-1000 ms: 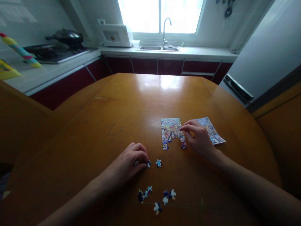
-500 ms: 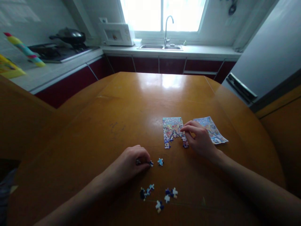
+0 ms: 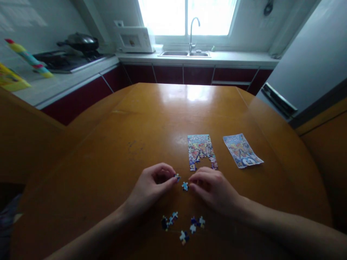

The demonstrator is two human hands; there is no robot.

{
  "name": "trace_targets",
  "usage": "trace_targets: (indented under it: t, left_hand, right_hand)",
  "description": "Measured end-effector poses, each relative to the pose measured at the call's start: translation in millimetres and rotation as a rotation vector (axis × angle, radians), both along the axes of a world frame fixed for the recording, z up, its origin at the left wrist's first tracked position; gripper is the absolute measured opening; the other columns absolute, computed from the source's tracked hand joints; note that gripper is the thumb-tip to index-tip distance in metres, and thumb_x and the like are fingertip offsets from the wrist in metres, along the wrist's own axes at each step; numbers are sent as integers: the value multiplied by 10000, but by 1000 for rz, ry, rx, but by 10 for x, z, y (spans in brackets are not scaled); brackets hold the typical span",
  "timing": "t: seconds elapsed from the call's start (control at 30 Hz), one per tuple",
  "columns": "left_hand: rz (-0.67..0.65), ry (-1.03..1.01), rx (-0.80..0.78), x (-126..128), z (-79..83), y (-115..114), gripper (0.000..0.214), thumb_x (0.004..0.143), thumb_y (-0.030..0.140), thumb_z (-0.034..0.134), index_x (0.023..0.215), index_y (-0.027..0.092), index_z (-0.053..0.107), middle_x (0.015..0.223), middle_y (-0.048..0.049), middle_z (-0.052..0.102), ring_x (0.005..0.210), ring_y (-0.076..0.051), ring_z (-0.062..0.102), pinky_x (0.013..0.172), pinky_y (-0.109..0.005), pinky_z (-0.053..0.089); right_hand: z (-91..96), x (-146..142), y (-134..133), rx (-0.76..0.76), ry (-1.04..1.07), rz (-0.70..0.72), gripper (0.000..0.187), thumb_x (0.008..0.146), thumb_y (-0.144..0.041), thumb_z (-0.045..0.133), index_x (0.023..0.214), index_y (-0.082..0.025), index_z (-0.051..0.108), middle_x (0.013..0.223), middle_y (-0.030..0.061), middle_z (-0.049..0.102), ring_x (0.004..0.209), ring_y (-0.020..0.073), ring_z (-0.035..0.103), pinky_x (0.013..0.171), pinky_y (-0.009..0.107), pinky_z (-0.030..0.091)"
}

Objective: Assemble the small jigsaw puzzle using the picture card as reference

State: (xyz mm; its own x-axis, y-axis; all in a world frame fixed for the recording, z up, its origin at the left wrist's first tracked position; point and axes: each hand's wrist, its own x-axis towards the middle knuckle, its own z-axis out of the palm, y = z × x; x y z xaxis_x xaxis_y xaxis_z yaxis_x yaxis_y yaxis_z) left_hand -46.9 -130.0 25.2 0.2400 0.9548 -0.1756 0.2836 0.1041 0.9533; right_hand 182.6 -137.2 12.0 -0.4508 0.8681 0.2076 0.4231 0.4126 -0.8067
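Observation:
My left hand (image 3: 154, 182) is closed, pinching a small jigsaw puzzle piece (image 3: 177, 177) between thumb and fingertips just above the table. My right hand (image 3: 214, 186) is curled with its thumb and index finger apart. Its fingertips are right beside a light-blue puzzle piece (image 3: 185, 186) lying on the table; whether they touch it is unclear. Beyond both hands lies the partly assembled jigsaw puzzle (image 3: 200, 146), with a gap at its near edge. Nearer me are loose pieces in small groups, one group at left (image 3: 170, 221), another at right (image 3: 193, 228).
A creased printed picture sheet (image 3: 238, 148) lies to the right of the puzzle on the wooden table (image 3: 162, 115). Past the table are a counter with a sink (image 3: 175, 53), a white microwave (image 3: 137, 39), a stove with a pan (image 3: 82, 41), and a fridge (image 3: 306, 65) at right.
My right hand has come back from the assembled puzzle to the light-blue piece, uncovering the picture sheet. My left hand has shifted slightly right and away from me with its puzzle piece.

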Motion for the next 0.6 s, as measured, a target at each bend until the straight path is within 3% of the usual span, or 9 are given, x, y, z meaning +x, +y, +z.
trace_targets:
  t: [0.13, 0.33, 0.47, 0.6]
  left_hand:
    - [7, -34, -48, 38, 10, -48, 267, 778, 371, 759, 760, 146, 616, 709, -5, 641, 641, -116, 566, 570, -207, 438]
    - [-7, -117, -184, 90, 28, -113, 329, 771, 429, 761, 727, 136, 616, 654, 2, 596, 591, -102, 508, 519, -189, 376]
    - [-21, -148, -235, 115, 51, -164, 308, 777, 420, 766, 738, 131, 666, 667, -15, 623, 614, -114, 527, 537, -193, 389]
    - [-16, -170, -275, 107, 20, -197, 298, 772, 419, 775, 750, 134, 692, 691, -30, 657, 633, -128, 552, 562, -205, 410]
  right_hand:
    - [-57, -95, -109, -12, 93, -27, 80, 854, -175, 685, 933, -193, 682, 826, 24, 672, 729, 151, 605, 663, 289, 501]
    - [-75, -154, -122, 265, 220, 16, 110, 871, -146, 665, 966, -195, 642, 933, 69, 650, 842, 181, 607, 729, 326, 548]
    - [-17, -157, -117, 423, 188, 74, 138, 917, -85, 567, 973, -185, 646, 860, 71, 629, 777, 176, 573, 660, 316, 535]
    - [63, -136, -135, 506, 108, 146, 178, 905, -42, 546, 1017, -133, 650, 870, 105, 643, 808, 199, 571, 692, 353, 547]
